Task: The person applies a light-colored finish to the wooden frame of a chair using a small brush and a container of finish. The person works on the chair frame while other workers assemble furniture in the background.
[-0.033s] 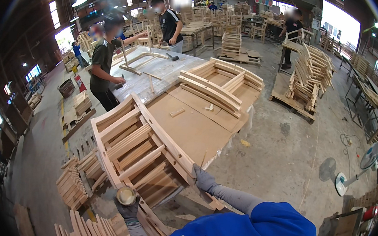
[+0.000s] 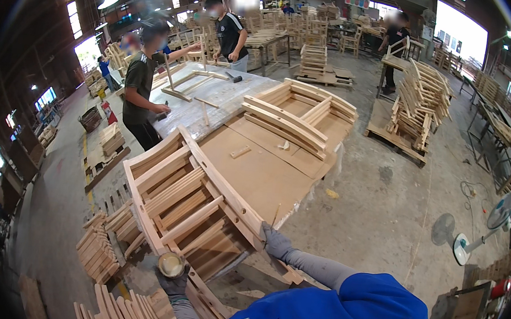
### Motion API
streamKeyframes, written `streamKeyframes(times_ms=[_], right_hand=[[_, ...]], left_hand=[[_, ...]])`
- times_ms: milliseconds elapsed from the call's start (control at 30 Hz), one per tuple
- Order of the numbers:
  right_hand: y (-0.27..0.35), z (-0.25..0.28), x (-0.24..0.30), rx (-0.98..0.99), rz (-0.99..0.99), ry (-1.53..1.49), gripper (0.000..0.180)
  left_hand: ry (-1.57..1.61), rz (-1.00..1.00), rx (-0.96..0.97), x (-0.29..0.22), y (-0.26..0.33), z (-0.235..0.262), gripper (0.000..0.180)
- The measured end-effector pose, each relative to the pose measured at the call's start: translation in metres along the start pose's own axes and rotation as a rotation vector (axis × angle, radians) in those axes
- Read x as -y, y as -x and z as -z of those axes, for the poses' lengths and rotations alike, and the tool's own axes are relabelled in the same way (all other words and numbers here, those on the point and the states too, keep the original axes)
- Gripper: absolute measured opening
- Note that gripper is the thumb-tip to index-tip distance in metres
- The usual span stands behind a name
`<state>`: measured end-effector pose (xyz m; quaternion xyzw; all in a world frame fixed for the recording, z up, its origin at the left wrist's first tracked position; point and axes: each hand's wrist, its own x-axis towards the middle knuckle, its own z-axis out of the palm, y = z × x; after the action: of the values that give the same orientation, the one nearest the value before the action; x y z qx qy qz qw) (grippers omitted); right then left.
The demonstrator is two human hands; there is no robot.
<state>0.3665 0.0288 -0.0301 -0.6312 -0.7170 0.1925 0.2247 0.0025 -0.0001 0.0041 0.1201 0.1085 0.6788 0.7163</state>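
We see the gloved left hand [image 2: 174, 285] closed around a small round cup [image 2: 171, 265], which sits upon the fingers with its opening upward. Just behind it lies the wooden frame [image 2: 220, 185], with long curved rails and crosspieces, between the two hands. The gloved right hand [image 2: 276, 244] is placed at the outer long rail, near its closer end; whether its fingers pinch this rail, we cannot tell. Beyond the same rail we find the brown cardboard [image 2: 260, 175], with a small wooden piece [image 2: 240, 152] on it.
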Motion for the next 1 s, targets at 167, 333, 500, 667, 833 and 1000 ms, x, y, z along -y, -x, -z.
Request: streamKeyframes(times_ms=[167,333,500,667,833,1000], right_hand=[[0.000,0.006,0.005,0.082,-0.057,-0.049,0.073],[-0.001,0.007,0.009,0.120,-0.100,-0.038,0.072],[-0.003,-0.001,-0.006,0.046,-0.042,0.008,0.074],[-0.004,-0.004,-0.004,0.085,-0.064,-0.009,0.073],[-0.003,-0.001,-0.001,0.081,-0.061,-0.006,0.074],[-0.002,0.002,0.000,0.081,-0.082,0.013,0.074]], left_hand=[[0.029,0.031,-0.001,-0.001,0.000,0.001,0.056],[0.038,0.032,0.017,-0.003,0.000,0.004,0.059],[0.074,0.044,0.031,0.002,-0.003,0.003,0.058],[0.075,0.040,-0.009,-0.001,-0.001,0.004,0.060],[0.027,0.019,-0.011,-0.002,-0.001,0.006,0.061],[0.043,0.026,-0.025,0.001,-0.003,0.004,0.061]])
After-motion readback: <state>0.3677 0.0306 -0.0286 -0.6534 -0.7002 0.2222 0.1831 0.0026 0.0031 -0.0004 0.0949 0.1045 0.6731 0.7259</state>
